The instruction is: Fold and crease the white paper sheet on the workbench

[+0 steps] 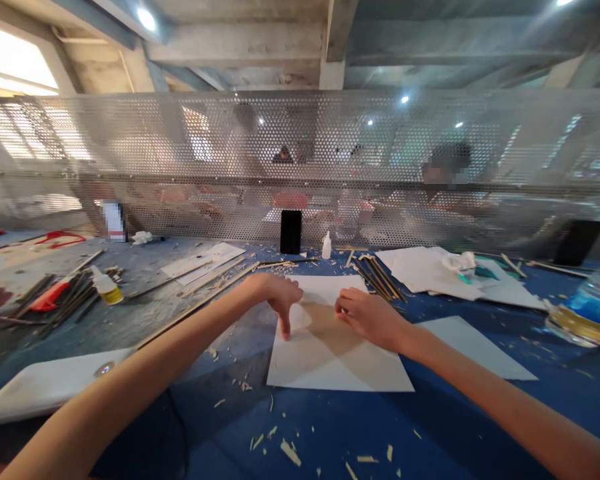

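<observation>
A white sheet of paper (337,367) lies on the blue table in front of me. My left hand (281,298) is over its left part, thumb pointing down to the paper and fingers apart from it, with nothing held. On the right side of the sheet, my right hand (364,313) has its fingers curled together; whether something small is between them is hidden. Shadows of both hands fall across the paper.
Dark sticks (377,277) and a small white bottle (327,246) lie beyond the sheet. More papers (420,270) and a large plastic bottle (597,300) are right. A yellow-labelled glue bottle (107,287) is left. A perforated metal screen (230,173) stands behind.
</observation>
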Tool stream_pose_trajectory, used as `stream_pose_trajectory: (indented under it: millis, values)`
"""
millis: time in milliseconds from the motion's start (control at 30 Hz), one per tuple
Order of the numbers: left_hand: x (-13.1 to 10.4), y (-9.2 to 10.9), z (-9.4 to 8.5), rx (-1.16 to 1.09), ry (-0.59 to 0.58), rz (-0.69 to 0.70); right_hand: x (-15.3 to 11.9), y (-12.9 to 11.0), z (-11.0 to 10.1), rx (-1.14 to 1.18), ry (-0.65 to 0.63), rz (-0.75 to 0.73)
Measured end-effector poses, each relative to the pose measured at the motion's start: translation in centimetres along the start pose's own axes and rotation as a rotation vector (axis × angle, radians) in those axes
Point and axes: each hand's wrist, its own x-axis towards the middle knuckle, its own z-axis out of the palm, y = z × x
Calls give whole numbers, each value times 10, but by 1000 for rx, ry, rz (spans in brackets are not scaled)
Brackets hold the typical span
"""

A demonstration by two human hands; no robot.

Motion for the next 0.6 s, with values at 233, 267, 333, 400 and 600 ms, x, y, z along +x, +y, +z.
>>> stream_pose_trajectory:
  millis: [233, 267, 333, 400, 600]
  values:
    - [-1, 0, 0, -5, -13, -21, 1, 6, -2, -59, 16, 74]
    - [-1, 1, 0, -10, -18, -12, 0, 7, -2, -35, 3, 66]
    - [-1, 1, -1, -13, -22, 10, 0, 6, -2, 45, -31, 21]
    - [-1, 0, -1, -10, -20, 14, 0, 4, 0, 98, -47, -8]
    - [0, -1, -1, 23, -18, 9, -1, 15, -1, -5, 13, 87]
